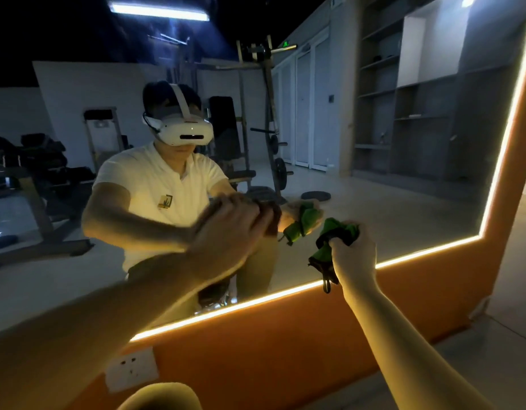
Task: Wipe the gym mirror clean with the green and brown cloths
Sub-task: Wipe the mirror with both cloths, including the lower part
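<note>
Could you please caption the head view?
Left hand presses a dark cloth to the mirror; right hand grips the green cloth.

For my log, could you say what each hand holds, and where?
Right hand grips the green cloth mid-bunch; left hand presses a dark cloth, grip hidden.

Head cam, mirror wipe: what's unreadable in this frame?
1. brown cloth: head view, almost all hidden under the motion-blurred left hand; grip unclear.
2. green cloth: bunched in the right hand, so its extent is hidden.
3. mirror: left side cut by frame edge; smears too dim to judge.
</note>
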